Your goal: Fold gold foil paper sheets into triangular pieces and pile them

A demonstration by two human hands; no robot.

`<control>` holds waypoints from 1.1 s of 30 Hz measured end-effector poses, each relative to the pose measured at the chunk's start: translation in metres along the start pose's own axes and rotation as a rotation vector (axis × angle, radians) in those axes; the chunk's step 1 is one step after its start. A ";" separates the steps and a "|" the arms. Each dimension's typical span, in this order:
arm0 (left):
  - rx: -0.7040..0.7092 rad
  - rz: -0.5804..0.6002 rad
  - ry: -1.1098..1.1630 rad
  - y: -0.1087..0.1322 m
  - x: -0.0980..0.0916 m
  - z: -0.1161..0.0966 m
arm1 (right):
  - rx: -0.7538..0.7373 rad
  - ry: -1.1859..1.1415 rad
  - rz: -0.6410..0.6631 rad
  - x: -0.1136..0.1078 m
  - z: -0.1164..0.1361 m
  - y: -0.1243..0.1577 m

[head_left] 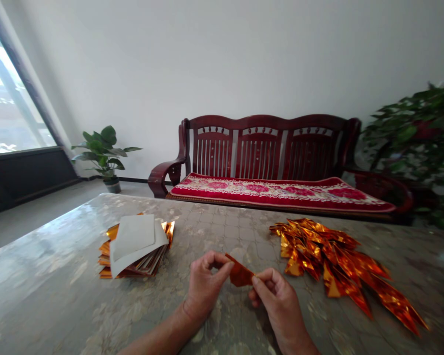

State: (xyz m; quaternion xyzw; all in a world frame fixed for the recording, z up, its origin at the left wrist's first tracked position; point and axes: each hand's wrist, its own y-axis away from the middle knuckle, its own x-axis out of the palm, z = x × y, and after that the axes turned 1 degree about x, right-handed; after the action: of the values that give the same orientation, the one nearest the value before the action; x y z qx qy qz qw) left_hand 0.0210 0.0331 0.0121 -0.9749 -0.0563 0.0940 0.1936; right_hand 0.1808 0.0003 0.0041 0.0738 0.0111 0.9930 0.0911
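Between my two hands is a small folded piece of orange foil paper (240,274), held above the table. My left hand (207,278) pinches its left end between thumb and forefinger. At the other end, the thumb and fingers of my right hand (279,298) are closed on its right corner. To the left lies a stack of foil paper sheets (138,244), pale backs up on top and orange edges sticking out. Right of my hands is a heap of folded orange foil pieces (331,256), pointed and shiny.
A patterned, glossy cover lies over the table (214,227). Behind it stands a dark red wooden bench (262,148) with a red floral seat mat (281,191). Potted plants stand at left (105,153) and right (422,143), and a window (13,93) is far left.
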 end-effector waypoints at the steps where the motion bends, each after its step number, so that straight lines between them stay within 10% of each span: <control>1: -0.006 0.001 -0.003 0.000 0.000 0.001 | 0.001 0.000 0.001 0.000 0.000 0.000; 24: -0.198 0.066 0.338 -0.001 0.005 0.001 | 0.017 0.015 -0.093 -0.004 -0.011 -0.008; 33: -0.208 0.284 0.471 -0.005 0.000 0.008 | 0.021 0.015 -0.117 0.001 -0.003 -0.002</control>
State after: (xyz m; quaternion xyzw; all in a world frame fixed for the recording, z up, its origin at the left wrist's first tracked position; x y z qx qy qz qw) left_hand 0.0187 0.0410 0.0065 -0.9827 0.1180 -0.1148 0.0853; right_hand 0.1797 0.0024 0.0011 0.0667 0.0267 0.9863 0.1482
